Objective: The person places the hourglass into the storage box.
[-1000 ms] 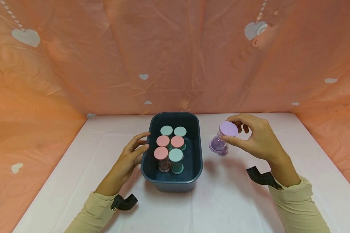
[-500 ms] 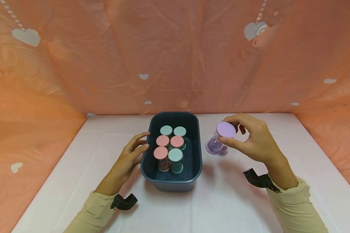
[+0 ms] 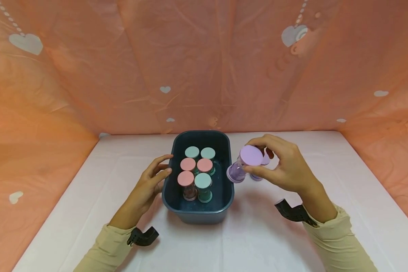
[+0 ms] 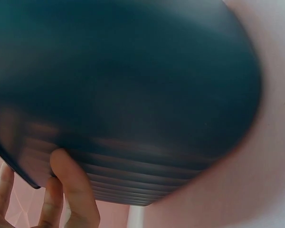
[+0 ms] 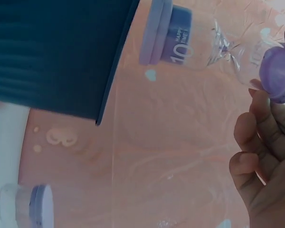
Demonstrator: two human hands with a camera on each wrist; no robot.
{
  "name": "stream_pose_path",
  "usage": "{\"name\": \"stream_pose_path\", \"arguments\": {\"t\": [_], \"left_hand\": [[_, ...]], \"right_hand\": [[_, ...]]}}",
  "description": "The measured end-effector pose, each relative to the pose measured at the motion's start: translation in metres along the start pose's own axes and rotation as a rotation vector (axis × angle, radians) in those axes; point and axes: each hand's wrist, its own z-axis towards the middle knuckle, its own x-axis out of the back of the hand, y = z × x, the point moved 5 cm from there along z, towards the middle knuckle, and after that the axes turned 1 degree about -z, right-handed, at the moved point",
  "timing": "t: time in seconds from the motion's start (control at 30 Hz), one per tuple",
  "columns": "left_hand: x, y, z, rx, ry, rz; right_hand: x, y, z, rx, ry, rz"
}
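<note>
My right hand pinches a purple-capped hourglass by its top cap, thumb on one side and fingers on the other. The hourglass leans, its lower end overlapping the right rim of a dark blue bin in the head view. Purple sand and a printed "10" show on this hourglass in the right wrist view. Against the bin's left side, my left hand rests with fingertips and thumb at the wall. Inside the bin stand three pink-capped hourglasses and three mint-capped hourglasses.
A second purple-capped hourglass stands on the white-covered table behind my right hand, partly hidden. Orange sheeting with hearts closes off the back and sides.
My right hand has carried the purple hourglass leftward to the bin's right rim, uncovering more of the other purple hourglass behind. The left hand keeps its place at the bin.
</note>
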Motion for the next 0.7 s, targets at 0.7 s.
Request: {"name": "stream_pose_path", "arguments": {"t": [0.7], "left_hand": [[-0.001, 0.001, 0.000, 0.029, 0.007, 0.013]], "right_hand": [[-0.057, -0.025, 0.003, 0.065, -0.235, 0.072]]}}
